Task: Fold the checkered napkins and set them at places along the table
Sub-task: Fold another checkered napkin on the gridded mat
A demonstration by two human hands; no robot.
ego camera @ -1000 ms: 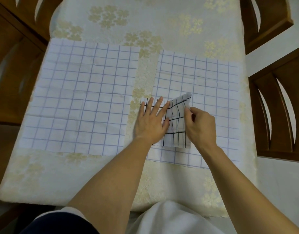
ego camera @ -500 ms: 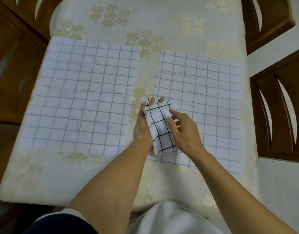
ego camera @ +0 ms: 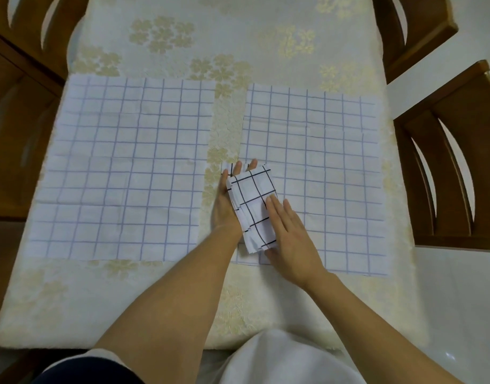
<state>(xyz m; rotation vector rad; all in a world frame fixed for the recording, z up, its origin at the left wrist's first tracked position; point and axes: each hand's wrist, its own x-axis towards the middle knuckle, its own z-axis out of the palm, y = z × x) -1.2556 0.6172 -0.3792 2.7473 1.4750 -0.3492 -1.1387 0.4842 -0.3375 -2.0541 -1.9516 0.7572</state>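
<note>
On the bench (ego camera: pixel 238 37), a large blue-grid cloth (ego camera: pixel 121 167) lies flat at the left. Just right of it, the left hand (ego camera: pixel 224 209) lies flat with straight fingers (ego camera: pixel 239 169), partly covered by the folded black-checked napkin (ego camera: pixel 252 195). The right hand (ego camera: pixel 291 239) presses open, straight fingers (ego camera: pixel 274 209) on that napkin, which sits on the near left corner of a second blue-grid cloth (ego camera: pixel 329 162).

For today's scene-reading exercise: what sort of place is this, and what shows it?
Probably a home dining area: a floral tablecloth, wooden chairs at its sides, and two grid-patterned mats laid flat like place settings.
</note>
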